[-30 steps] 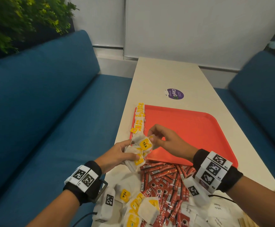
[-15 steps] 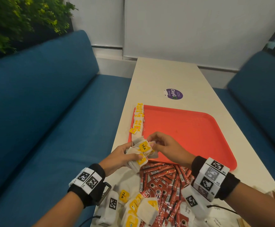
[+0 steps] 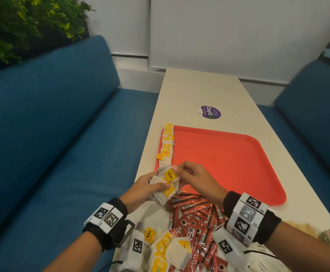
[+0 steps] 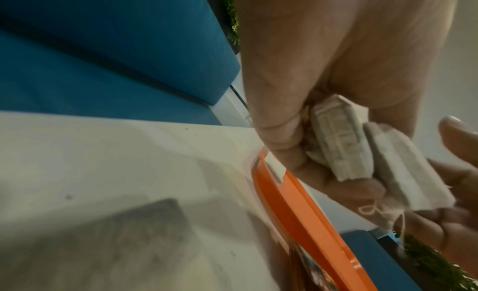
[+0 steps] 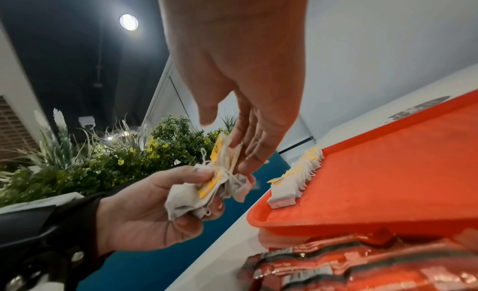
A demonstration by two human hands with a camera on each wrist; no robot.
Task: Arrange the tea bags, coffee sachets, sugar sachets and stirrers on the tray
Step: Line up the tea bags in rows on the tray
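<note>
My left hand (image 3: pixel 147 188) grips a bunch of white tea bags with yellow tags (image 3: pixel 165 188) just off the near left corner of the red tray (image 3: pixel 229 163). In the right wrist view this left hand (image 5: pixel 155 201) holds the tea bag bunch (image 5: pixel 204 191). My right hand (image 3: pixel 189 176) pinches the top tea bag (image 3: pixel 169 174) of the bunch by its yellow tag; its fingers (image 5: pixel 248 152) meet the tag (image 5: pixel 218 150). A row of tea bags (image 3: pixel 167 143) lines the tray's left edge. The left wrist view shows tea bags (image 4: pixel 341 144) folded in my palm.
A heap of red coffee sachets (image 3: pixel 195 218) and loose tea bags (image 3: pixel 166 250) lies on the white table (image 3: pixel 199 91) near me. White sachets (image 3: pixel 262 262) sit at the near right. Blue sofas (image 3: pixel 52 134) flank the table. A purple sticker (image 3: pixel 210 112) lies beyond the tray.
Both hands have drawn slightly closer to me with the tea bag bunch; my right fingers have shifted onto the top tea bag's tag.
</note>
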